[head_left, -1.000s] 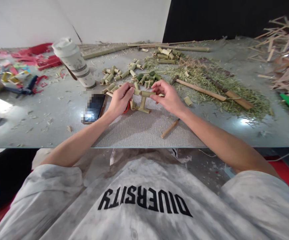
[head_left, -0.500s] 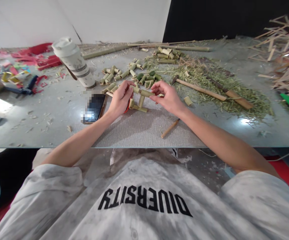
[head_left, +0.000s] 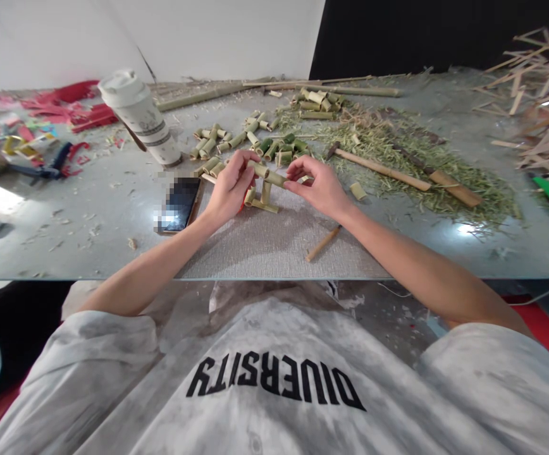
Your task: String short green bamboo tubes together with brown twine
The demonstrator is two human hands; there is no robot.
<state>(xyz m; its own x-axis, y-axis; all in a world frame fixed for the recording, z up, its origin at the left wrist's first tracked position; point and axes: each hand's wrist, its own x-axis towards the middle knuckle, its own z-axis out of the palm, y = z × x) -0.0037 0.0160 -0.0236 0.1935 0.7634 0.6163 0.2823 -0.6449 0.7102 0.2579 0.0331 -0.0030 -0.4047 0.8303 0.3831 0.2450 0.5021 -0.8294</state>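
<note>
My left hand [head_left: 231, 183] is closed on the left end of a bamboo assembly [head_left: 266, 192], made of short pale green tubes joined at angles. The thumb and fingers of my right hand [head_left: 316, 182] pinch the right end of its upper tube [head_left: 275, 179]. Another tube hangs down from the upper part to a lower crosspiece [head_left: 265, 206]. Something orange-red shows partly behind my left hand. Just beyond my hands lie loose cut bamboo pieces [head_left: 271, 149].
A phone [head_left: 179, 205] and a white cup [head_left: 141, 120] stand left of my hands. To the right are a hammer [head_left: 381, 166], a wooden-handled blade [head_left: 455, 188] and green shavings [head_left: 493, 205]. A thin wooden handle [head_left: 322, 244] lies nearer me.
The upper tubes have tilted, their right end dipping slightly, and shifted a little left. Both hands keep their hold with small finger movements.
</note>
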